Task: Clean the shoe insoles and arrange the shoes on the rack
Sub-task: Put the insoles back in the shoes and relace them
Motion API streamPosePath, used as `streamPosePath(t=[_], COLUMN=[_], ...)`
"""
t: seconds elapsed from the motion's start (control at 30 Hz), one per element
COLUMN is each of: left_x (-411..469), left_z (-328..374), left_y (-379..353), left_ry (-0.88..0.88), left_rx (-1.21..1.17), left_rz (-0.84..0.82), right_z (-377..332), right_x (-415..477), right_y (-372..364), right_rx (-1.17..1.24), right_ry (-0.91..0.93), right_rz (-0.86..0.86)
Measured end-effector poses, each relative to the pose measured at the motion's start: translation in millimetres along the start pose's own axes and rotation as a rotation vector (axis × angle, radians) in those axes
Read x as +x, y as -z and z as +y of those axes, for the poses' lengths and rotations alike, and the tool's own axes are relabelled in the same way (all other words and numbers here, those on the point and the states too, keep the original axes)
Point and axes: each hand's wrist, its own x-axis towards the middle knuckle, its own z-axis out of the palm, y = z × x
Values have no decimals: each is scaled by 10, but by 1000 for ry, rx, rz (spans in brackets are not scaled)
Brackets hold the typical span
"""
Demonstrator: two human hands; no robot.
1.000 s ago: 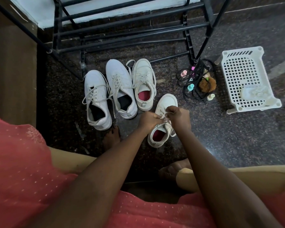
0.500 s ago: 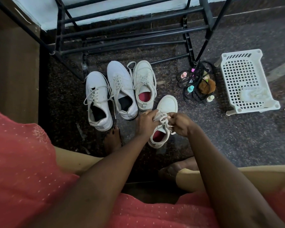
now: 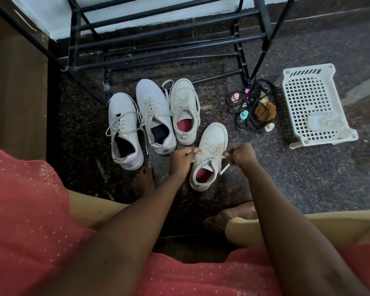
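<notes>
A white sneaker with a red insole stands on the dark floor in front of me. My left hand pinches one end of its lace at the left side. My right hand pinches the other lace end at the right, and the lace is stretched across the shoe between them. Its mate with a red insole stands just behind. Two larger white sneakers with black insoles sit to the left. The black metal shoe rack stands behind the shoes.
A white plastic basket with a pale cloth in it lies at the right. Small bottles, black cords and a brown fluffy item cluster by the rack's right leg. A wooden panel stands at the left. My bare feet rest near the shoes.
My hands were together over the sneaker's laces; they have moved apart sideways, drawing the lace ends out to the left and right.
</notes>
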Motion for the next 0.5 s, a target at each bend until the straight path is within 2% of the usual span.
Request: streamPosePath(t=[0.1,0.23,0.33,0.5], left_x=[-7,-68,-99,-76], left_z=[-81,-107,-124,-162], left_y=[50,13,-17,-64], left_ry=[55,150,223,326], left_rx=[65,112,109,94], left_rz=[62,137,177,230], right_z=[52,118,155,200], right_x=[37,5,13,41], right_y=[1,-100,-106,-145], right_rx=[-315,-476,-545,-513], right_ry=[60,72,61,74], right_rz=[130,247,301,331])
